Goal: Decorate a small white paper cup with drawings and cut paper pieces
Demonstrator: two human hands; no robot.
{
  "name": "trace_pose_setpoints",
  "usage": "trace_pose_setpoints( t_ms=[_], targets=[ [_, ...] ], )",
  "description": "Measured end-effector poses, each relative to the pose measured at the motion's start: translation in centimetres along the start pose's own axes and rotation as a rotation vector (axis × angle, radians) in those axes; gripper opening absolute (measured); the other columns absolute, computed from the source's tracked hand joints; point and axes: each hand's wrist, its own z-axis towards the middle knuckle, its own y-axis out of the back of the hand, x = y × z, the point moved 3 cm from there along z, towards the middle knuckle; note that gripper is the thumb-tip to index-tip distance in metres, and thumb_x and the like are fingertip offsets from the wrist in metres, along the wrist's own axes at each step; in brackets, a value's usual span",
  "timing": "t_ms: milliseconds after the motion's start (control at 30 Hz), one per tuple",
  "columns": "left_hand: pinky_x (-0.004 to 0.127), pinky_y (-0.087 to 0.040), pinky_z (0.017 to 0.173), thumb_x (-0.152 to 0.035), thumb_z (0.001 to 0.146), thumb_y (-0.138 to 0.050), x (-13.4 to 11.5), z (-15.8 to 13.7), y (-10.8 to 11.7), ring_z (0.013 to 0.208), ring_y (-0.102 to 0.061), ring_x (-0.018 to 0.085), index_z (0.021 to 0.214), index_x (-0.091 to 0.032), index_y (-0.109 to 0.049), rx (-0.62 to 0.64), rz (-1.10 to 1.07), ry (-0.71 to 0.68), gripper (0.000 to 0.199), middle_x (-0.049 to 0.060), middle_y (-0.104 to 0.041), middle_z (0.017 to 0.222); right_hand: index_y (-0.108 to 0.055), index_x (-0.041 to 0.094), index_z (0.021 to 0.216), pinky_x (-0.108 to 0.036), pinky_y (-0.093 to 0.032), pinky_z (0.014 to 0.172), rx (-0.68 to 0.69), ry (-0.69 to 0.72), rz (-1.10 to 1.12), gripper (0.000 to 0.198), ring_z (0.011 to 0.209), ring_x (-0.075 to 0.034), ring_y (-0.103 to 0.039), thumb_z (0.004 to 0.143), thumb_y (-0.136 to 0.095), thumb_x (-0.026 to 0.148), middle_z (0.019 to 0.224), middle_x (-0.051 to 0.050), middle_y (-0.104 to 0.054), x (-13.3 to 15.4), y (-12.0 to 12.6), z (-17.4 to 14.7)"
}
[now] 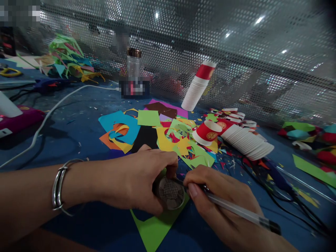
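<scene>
My left hand [136,178], with a silver bangle at its wrist, grips a small round object with a patterned, greyish disc face [171,192], thumb in front and fingers behind. The round object stands on a sheet of green paper [154,231], which has a curved cut edge. In my right hand [220,203] is a pen [238,209] with a clear barrel and a black end cap. Its tip sits close beside the round object, partly covered by my fingers, so I cannot tell whether it touches the paper.
Cut coloured paper [149,134] lies beyond my hands. A red-and-white paper cup [207,133] and a fallen cup stack [244,141] are at right, near a blue glue gun [279,178]. Another stack [198,85] leans by the perforated metal screen [236,38]. A white cable [55,108] crosses the left.
</scene>
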Motion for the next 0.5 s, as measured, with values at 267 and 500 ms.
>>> trace_pose_setpoints(
  t_ms=[267, 500],
  targets=[
    [0.03, -0.037, 0.075, -0.032, 0.066, -0.078, 0.03, 0.03, -0.15, 0.089, -0.053, 0.02, 0.096, -0.023, -0.055, -0.03, 0.006, -0.027, 0.039, -0.001, -0.063, 0.095, -0.059, 0.022, 0.09, -0.022, -0.047, 0.058, -0.01, 0.029, -0.027, 0.013, 0.063, -0.01, -0.063, 0.092, -0.049, 0.013, 0.075, 0.003, -0.066, 0.42, 0.27, -0.19],
    [0.031, -0.037, 0.077, -0.031, 0.064, -0.079, 0.14, 0.18, -0.22, 0.089, -0.053, 0.02, 0.096, -0.022, -0.055, -0.018, -0.006, -0.05, 0.041, 0.0, -0.063, 0.095, -0.059, 0.022, 0.09, -0.023, -0.045, 0.054, -0.012, 0.037, 0.008, 0.013, 0.058, -0.011, -0.06, 0.09, -0.051, 0.012, 0.071, 0.003, -0.064, 0.16, 0.22, -0.17]
  ],
)
